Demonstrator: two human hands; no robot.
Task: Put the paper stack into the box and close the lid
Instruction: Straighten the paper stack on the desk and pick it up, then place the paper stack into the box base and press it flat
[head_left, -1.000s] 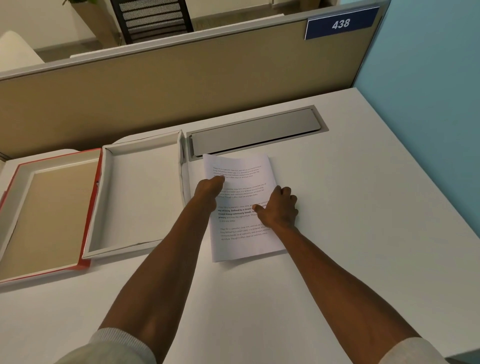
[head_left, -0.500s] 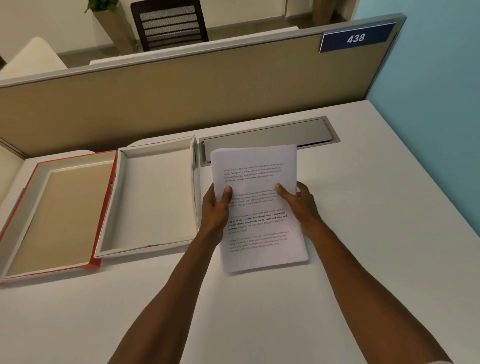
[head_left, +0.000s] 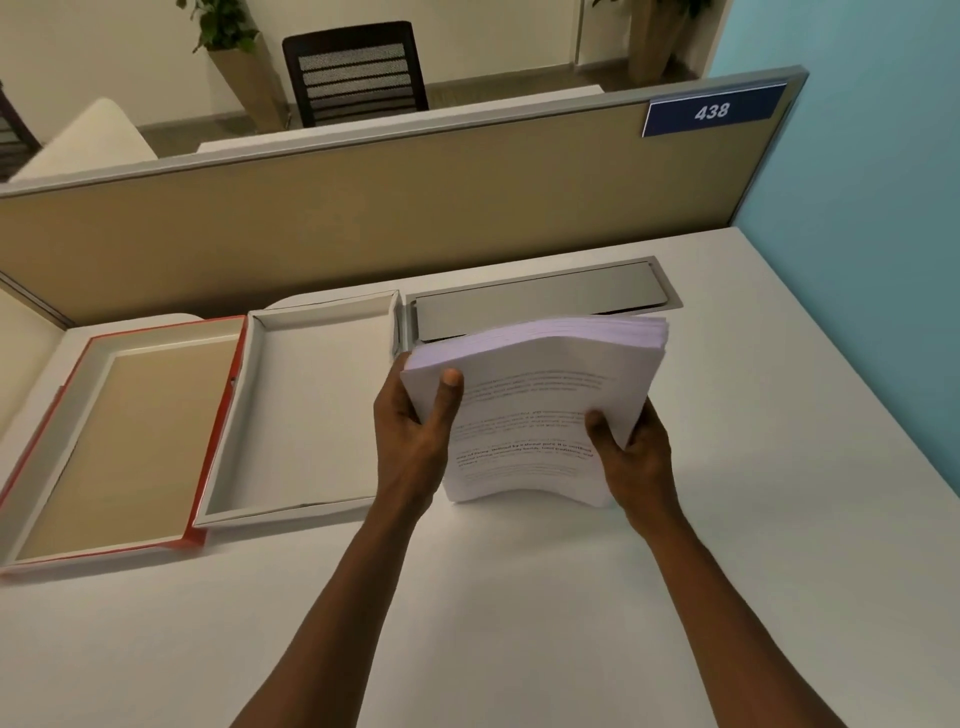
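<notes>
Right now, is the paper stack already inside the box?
No, both the left hand and right hand hold the paper stack above the desk, beside the empty box.

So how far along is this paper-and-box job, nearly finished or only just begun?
Early on. Done: the box already lies open on the desk, its red-edged lid folded out to the left, nothing inside. In hand: the left hand and right hand grip the paper stack by its sides, tilted up, just right of the box. Left: lower the stack into the white tray, then shut the lid.
</notes>
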